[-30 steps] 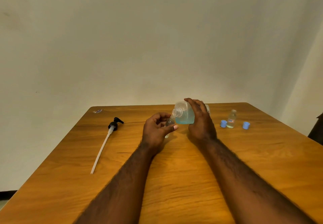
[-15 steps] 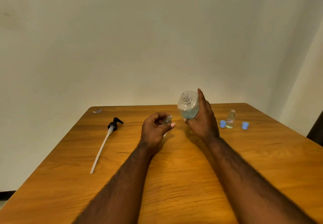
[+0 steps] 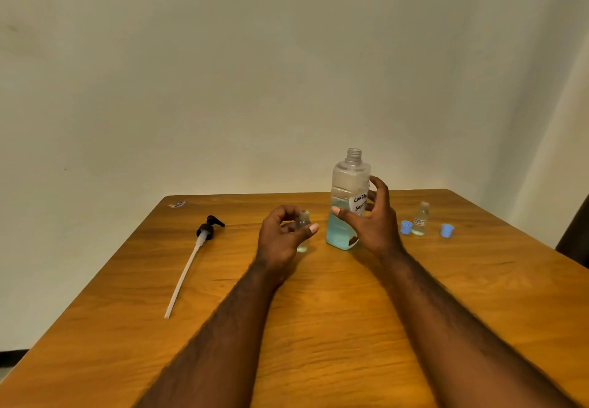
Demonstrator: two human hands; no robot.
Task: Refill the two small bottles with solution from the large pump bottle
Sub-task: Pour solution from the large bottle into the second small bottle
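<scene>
Pump head [image 3: 208,228] with dip tube lies toward the left edge of the tabletop [image 3: 318,328], off the bottle. Left hand [image 3: 280,238], mid-table: thumb and curled fingers pinch the first small bottle [image 3: 302,229], upright, uncapped. Its fill level is hidden by the fingers.

Large pump bottle [image 3: 347,203]: tipped mouth-down toward the small one a second ago, now upright just right of it, base on or near the wood, blue solution in the lower half. Right hand [image 3: 373,223] wraps it loosely, thumb in front, fingers curved behind.

Toward the right edge: blue cap [image 3: 406,227], second small bottle [image 3: 420,220], second blue cap [image 3: 447,230].

Judgement: this pour is over; capping likely follows.
</scene>
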